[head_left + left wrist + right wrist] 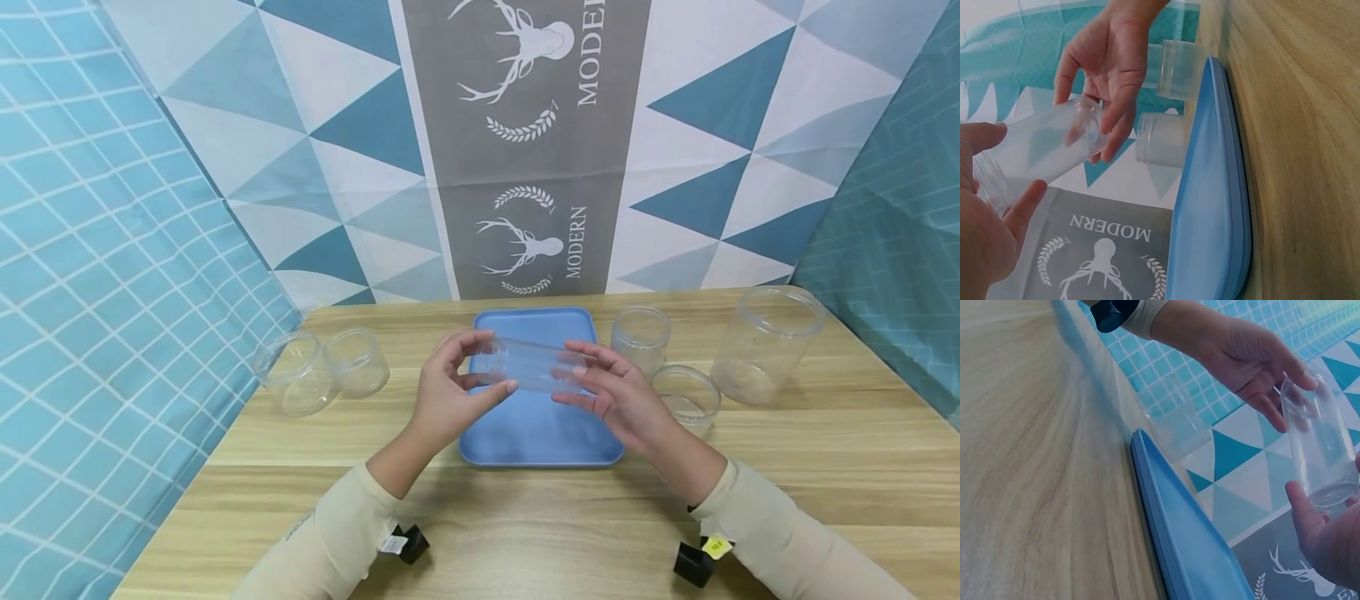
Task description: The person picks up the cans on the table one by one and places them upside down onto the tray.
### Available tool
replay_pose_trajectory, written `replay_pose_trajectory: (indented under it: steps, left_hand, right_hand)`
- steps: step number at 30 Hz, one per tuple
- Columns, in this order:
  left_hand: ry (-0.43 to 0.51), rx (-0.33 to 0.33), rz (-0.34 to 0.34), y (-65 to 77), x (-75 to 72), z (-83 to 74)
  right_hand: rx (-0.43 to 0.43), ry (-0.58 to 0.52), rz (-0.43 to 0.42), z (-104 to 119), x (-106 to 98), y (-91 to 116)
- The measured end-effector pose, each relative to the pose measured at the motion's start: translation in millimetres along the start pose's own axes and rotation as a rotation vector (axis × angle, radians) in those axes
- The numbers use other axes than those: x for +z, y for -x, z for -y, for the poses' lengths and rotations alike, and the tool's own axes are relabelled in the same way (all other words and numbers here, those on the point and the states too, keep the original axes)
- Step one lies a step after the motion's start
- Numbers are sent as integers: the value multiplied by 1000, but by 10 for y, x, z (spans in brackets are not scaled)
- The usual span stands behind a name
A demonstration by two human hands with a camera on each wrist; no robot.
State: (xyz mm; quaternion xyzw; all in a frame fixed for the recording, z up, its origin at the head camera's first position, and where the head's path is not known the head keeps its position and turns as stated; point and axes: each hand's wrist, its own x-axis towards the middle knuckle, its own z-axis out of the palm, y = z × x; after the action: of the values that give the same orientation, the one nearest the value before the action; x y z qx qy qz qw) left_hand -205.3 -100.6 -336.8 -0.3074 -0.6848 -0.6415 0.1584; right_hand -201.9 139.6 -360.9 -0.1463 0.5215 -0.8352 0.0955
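Note:
A clear, see-through jar lies sideways in the air between both hands, over the blue tray. My left hand grips its narrower neck end, thumb below and fingers above. At the base end, my right hand holds it with fingers spread round the side. In the left wrist view the jar tilts, its base toward the right hand. The right wrist view shows the left hand at the jar's rim and the round base near the right fingers.
Two clear jars stand close together at the table's left. To the right of the tray are a small jar, a low wide jar and a large tall jar. Patterned cloth hangs behind the wooden table.

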Motion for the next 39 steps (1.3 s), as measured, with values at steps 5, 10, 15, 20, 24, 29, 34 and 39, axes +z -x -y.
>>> replay_pose_trajectory:
  steps: [5,10,15,20,24,29,34,39]
  left_hand:
    - [25,11,10,-10,12,-13]
    - [46,6,37,-17,17,-18]
    - [77,-10,70,-20,19,-9]
    - [89,-27,57,-19,12,8]
    - [65,-56,35,-22,-14,21]
    - [-76,-150,44,-18,-74,46]
    - [-324,-257,74,-15,-152,110]
    - [-489,-319,87,-25,-238,194]
  right_hand:
    - [-1,-46,12,-1,-14,17]
    - [-14,-85,49,-10,-44,27]
    - [-9,-119,73,-15,-87,32]
    - [-4,-128,65,-10,-119,23]
    - [-20,-147,68,13,-137,12]
    - [-65,-194,97,44,-151,1]
    - [-93,-230,96,96,-151,-23]
    - [-97,-255,69,179,-144,-43]
